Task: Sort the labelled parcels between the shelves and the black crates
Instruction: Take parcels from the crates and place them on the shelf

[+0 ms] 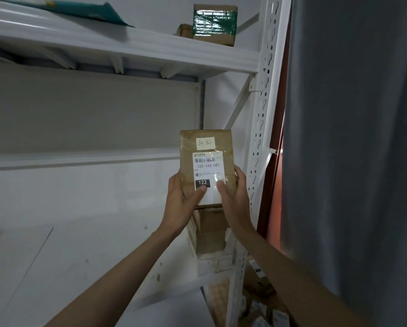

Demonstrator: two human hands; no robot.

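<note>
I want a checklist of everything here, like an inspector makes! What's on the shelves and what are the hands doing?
Surface: white metal shelf, with a bare shelf level below it.
Job's things: brown parcel held upright, label reads 122-122-C07, small handwritten note above the label.
Clutter: green-taped box and teal envelope on the upper shelf; more parcels stacked below the hands.
Grippers: left hand and right hand both grip the parcel, thumbs on the label.
Cables: nothing seen.
Surroundings: grey curtain on the right; black crates not seen.
</note>
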